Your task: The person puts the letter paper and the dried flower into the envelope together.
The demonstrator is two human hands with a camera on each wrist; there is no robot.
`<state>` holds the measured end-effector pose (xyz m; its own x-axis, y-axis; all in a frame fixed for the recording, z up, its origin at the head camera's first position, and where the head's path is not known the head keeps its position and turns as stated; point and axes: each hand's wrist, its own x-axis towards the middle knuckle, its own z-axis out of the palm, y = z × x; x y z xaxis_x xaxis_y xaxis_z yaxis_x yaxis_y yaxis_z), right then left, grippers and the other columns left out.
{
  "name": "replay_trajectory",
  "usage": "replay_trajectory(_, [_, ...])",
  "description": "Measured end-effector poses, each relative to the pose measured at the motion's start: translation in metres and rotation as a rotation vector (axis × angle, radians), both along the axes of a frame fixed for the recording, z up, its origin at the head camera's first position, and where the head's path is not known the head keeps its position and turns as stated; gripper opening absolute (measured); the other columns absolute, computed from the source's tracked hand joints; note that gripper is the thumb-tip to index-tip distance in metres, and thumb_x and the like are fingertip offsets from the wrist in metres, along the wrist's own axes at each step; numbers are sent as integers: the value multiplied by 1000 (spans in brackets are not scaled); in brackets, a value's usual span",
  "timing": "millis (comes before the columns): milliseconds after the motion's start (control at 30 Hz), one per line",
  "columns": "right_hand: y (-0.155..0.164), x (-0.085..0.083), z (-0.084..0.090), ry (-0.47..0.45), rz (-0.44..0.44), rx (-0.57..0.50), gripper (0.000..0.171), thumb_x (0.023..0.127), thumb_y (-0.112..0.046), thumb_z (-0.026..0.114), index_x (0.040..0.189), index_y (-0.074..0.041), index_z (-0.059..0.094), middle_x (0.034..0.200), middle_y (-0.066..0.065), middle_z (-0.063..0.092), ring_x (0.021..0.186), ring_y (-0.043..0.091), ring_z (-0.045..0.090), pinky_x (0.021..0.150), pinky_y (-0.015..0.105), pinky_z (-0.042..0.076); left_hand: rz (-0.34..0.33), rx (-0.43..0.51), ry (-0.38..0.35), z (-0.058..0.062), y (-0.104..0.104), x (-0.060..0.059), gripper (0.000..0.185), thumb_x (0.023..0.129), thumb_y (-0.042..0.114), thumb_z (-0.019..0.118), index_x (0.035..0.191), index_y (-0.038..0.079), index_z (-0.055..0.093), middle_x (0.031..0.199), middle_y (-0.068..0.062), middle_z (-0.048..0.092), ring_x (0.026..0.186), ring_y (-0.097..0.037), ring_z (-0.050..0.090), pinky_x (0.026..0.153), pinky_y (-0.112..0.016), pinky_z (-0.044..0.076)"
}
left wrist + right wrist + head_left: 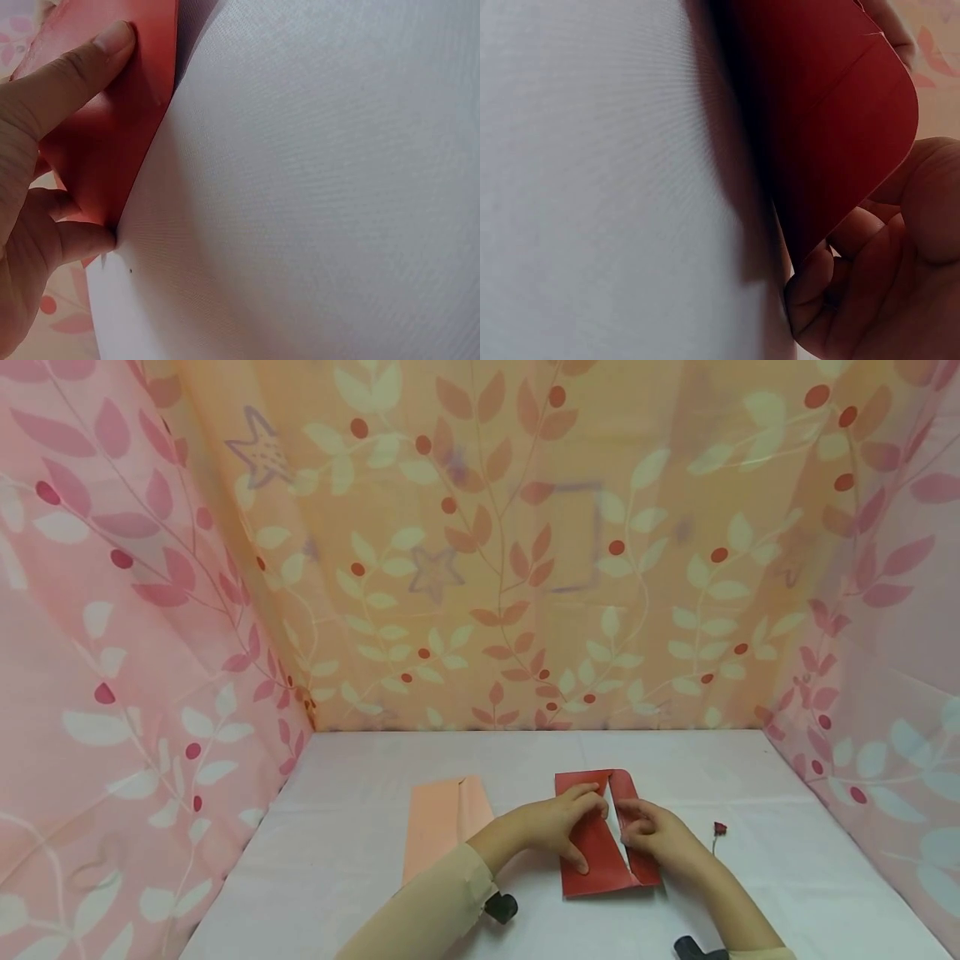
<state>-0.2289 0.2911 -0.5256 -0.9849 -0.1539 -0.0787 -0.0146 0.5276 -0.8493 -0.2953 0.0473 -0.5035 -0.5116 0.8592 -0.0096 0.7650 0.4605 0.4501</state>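
Observation:
A red envelope [592, 868] lies on the white table, its long flap on the right side lifted. A white strip [613, 814] shows in the gap between flap and body. My left hand [558, 827] grips the envelope's body, fingertips at the opening. In the left wrist view its thumb [82, 75] presses on the red face while other fingers meet the edge. On the flap side, my right hand [663, 835] holds the flap, fingers bent at its edge. The right wrist view shows the flap [825, 112] raised at a slant, with curled fingers [814, 289] by its corner.
A peach envelope [435, 827] lies to the left, partly behind the left forearm. Right of the right hand is a small dark red flower [720, 829] on a thin stem. Patterned cloth [480, 543] walls enclose the table [337, 760] at the back and both sides.

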Motion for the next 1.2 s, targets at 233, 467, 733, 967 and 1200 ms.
replay_trajectory(233, [1, -2, -2, 18, 75, -26, 67, 92, -18, 75, 150, -1, 45, 93, 6, 76, 89, 14, 69, 79, 21, 50, 9, -4, -3, 1, 0, 1, 79, 71, 38, 95, 131, 34, 44, 167, -2, 23, 155, -15, 23, 112, -29, 42])
replay_trajectory(467, [-7, -2, -2, 6, 13, 33, 67, 89, -21, 79, 148, -6, 50, 88, 3, 74, 86, 17, 67, 75, 26, 50, 34, -11, -13, 0, 0, 0, 78, 71, 39, 94, 130, 37, 44, 168, 2, 21, 153, -14, 27, 110, -31, 45])
replay_trajectory(733, [-15, -2, -6, 34, -38, 93, 62, 88, -21, 79, 144, -9, 55, 85, 0, 70, 83, 14, 63, 74, 26, 46, 39, -9, -20, 1, -2, 1, 77, 73, 40, 93, 132, 35, 44, 169, 3, 21, 153, -15, 28, 110, -31, 44])
replay_trajectory(967, [-19, -1, -7, 36, -53, 136, 59, 87, -19, 79, 142, -8, 57, 86, -1, 68, 88, 16, 60, 81, 35, 45, 39, -7, -13, -1, -2, 3, 79, 72, 41, 93, 133, 34, 44, 169, 1, 19, 153, -16, 28, 110, -29, 44])
replay_trajectory(1200, [-20, -1, -6, 43, -62, 159, 58, 88, -18, 79, 141, -8, 58, 87, -2, 67, 88, 14, 59, 79, 34, 45, 34, 1, -11, 1, -1, 4, 78, 72, 40, 93, 132, 33, 44, 169, 0, 20, 154, -16, 27, 111, -28, 43])
